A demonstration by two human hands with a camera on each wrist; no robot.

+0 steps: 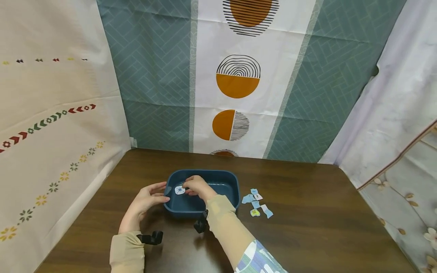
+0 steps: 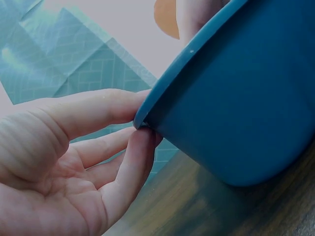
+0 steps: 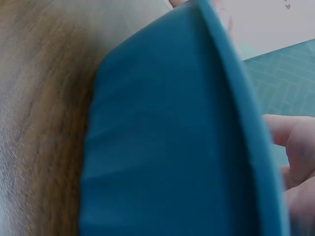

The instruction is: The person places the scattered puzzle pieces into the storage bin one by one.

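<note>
Presently, head view: one blue basin (image 1: 194, 203); white star-marked piece (image 1: 179, 190) inside, toward nine o'clock; right hand (image 1: 198, 187) just beside it, grip not discernible; paper scraps (image 1: 255, 204) outside, at three o'clock. Left-wrist view: left hand (image 2: 83, 162) pinching the basin's rim; light, steady hold advisable. Right-wrist view: basin partly hiding right hand; low, gentle fingertips probably best for thin pieces.

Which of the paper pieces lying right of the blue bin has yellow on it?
The yellow-patched piece at the cluster's near end, left of the long white and blue piece. Its yellow sets it apart; the others look light blue and white.
</note>
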